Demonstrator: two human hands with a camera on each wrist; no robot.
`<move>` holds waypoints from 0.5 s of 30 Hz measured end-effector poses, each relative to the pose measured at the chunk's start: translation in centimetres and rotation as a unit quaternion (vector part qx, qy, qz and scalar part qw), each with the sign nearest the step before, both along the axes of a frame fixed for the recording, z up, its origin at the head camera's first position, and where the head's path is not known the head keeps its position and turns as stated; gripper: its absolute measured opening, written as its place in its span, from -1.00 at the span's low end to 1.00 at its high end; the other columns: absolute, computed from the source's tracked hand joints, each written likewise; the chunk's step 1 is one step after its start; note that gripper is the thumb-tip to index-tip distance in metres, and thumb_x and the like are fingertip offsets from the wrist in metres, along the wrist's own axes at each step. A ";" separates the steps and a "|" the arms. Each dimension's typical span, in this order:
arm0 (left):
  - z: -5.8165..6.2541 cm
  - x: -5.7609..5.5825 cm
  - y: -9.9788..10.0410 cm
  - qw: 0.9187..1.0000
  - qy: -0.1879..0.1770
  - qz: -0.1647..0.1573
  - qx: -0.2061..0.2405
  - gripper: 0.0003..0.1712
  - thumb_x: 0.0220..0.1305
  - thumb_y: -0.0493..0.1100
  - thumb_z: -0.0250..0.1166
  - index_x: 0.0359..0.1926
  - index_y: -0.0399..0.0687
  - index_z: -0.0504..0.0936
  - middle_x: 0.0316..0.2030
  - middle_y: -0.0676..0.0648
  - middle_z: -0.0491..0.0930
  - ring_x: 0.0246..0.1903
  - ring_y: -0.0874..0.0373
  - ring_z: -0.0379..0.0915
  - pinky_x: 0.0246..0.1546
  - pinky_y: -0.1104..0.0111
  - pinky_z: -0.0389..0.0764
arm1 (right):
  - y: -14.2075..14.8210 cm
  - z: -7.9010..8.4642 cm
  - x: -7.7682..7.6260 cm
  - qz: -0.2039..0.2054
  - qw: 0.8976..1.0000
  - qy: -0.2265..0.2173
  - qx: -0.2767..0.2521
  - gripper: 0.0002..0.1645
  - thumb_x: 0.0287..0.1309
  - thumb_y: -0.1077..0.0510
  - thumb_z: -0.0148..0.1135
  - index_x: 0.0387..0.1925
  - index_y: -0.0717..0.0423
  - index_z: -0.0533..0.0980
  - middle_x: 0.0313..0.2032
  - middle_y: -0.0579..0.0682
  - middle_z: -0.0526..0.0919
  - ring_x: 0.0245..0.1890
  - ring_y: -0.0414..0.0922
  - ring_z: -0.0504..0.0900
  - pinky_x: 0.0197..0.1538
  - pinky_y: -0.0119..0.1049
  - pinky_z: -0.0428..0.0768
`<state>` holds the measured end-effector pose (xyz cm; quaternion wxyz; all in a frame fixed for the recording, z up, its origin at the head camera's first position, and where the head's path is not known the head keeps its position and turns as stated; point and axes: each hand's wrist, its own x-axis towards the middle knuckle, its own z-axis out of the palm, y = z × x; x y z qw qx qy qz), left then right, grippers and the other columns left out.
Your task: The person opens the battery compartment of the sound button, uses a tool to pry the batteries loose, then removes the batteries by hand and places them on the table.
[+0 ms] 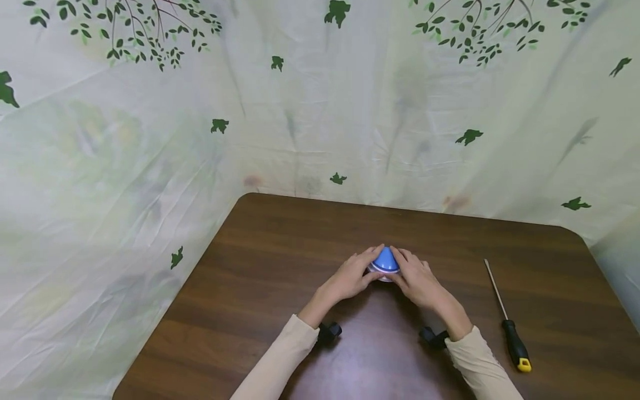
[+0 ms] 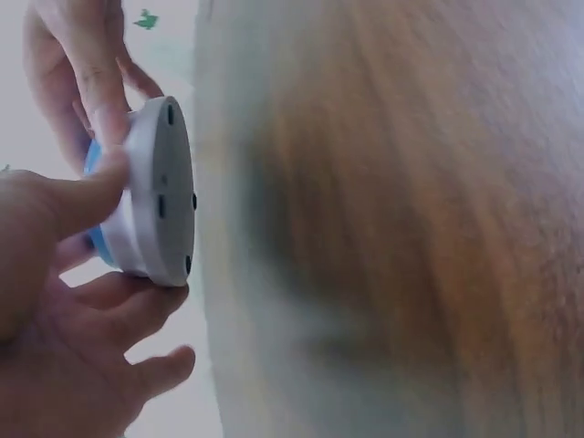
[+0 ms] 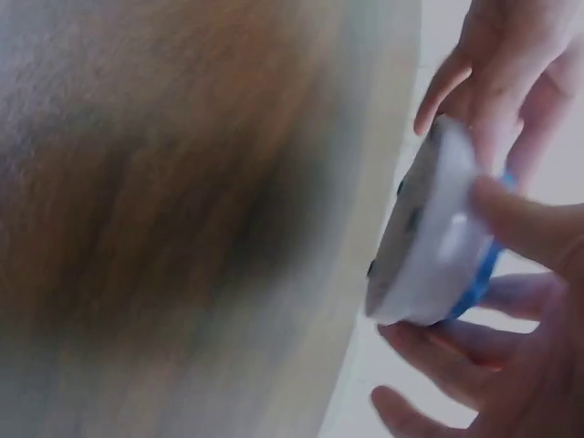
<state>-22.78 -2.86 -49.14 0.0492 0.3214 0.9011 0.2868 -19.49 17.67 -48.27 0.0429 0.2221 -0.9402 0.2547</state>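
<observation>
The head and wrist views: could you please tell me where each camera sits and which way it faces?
Head: worn on the head, facing forward and down at the table, blue-topped device and screwdriver; left hand, right hand and sleeves show.
Left wrist: on that wrist, facing the device's underside; both hands show, left nearer.
Right wrist: on that wrist, facing the device from the opposite side; both hands show, right nearer.
Shared: both wrist views include the device, both hands and the table.

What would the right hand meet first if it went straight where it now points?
The blue-topped device, which the right hand holds; beyond it, probably the left hand, though depth is unclear.
</observation>
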 end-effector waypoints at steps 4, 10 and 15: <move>1.1 0.5 -0.5 0.996 -0.010 -0.004 0.088 -0.29 0.54 -0.06 0.20 0.58 -0.11 0.23 0.49 -0.22 0.36 0.47 -0.09 0.33 0.45 0.02 0.39 | 0.5 0.6 0.2 0.010 0.996 -0.009 -0.084 -0.29 0.49 0.09 0.17 0.53 0.24 0.24 0.35 0.37 0.41 0.25 0.30 0.54 0.22 0.32 0.51; 2.6 1.3 -1.0 0.986 -0.011 -0.012 0.168 -0.33 0.52 -0.08 0.23 0.56 0.00 0.31 0.51 -0.19 0.34 0.49 -0.03 0.31 0.46 0.10 0.40 | 0.9 1.4 0.6 0.007 0.984 -0.001 -0.180 -0.40 0.54 0.12 0.11 0.52 0.03 0.32 0.36 0.18 0.45 0.21 0.12 0.56 0.16 0.05 0.63; 3.4 1.5 -1.1 0.980 0.022 -0.028 0.196 -0.33 0.46 -0.11 0.30 0.53 0.02 0.37 0.48 -0.14 0.40 0.50 0.02 0.29 0.44 0.14 0.41 | 1.1 2.1 0.9 -0.006 0.970 -0.009 -0.241 -0.45 0.55 0.14 0.09 0.49 -0.08 0.39 0.36 0.06 0.49 0.11 -0.06 0.55 0.04 -0.35 0.60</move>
